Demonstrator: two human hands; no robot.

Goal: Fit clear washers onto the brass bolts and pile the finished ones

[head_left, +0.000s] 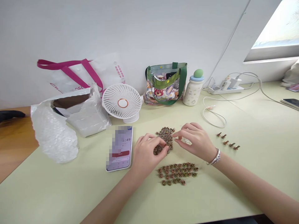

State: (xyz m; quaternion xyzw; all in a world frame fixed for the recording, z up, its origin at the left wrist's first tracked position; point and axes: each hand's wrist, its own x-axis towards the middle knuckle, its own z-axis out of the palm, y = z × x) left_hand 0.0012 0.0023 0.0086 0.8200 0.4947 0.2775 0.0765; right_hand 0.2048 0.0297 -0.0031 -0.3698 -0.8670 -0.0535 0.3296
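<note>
Green desk [58, 189], left hand [147, 155], right hand [193, 141], one rivet heap [165, 135], five loose rivets [226, 141]

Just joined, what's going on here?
A person is working bare-handed at a pale green desk. Their left hand is curled against the lower edge of a heap of small brown ring-shaped parts, and their right hand reaches toward the heap from the other side. More of these rings lie spread out just below it, and five small brown pin-like pieces sit in a line to the right. A lit phone lies left of the left hand.
</note>
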